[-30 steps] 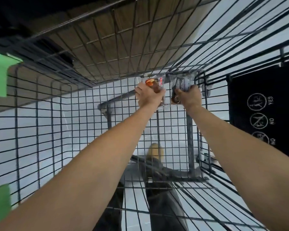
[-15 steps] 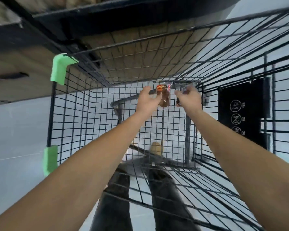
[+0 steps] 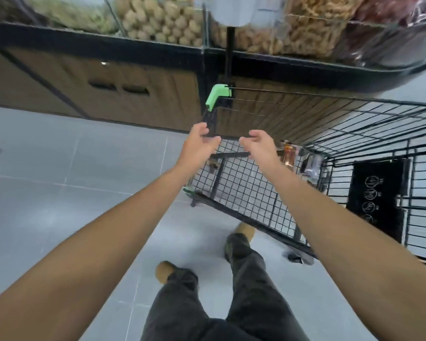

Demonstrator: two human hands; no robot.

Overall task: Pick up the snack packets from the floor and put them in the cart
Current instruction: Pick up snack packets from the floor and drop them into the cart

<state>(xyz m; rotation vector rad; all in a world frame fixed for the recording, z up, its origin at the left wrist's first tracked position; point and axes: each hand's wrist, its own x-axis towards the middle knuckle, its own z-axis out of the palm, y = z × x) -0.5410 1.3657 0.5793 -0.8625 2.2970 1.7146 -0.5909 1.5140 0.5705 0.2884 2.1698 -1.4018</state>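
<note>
Two crinkly, glossy packets, one orange-brown (image 3: 288, 157) and one darker (image 3: 310, 166), lie side by side inside the cart (image 3: 244, 190), right of centre. The cart is black wire mesh with a green plastic corner cap (image 3: 217, 97). My left hand (image 3: 198, 146) and right hand (image 3: 260, 146) hover at centre frame over the cart's near corner, palms facing, fingers loosely curved and holding nothing. A black sign (image 3: 376, 195) hangs on the cart at right. Smooth grey floor tiles (image 3: 59, 193) fill the left. Clear bins (image 3: 158, 18) of knobbly snacks line the top.
</note>
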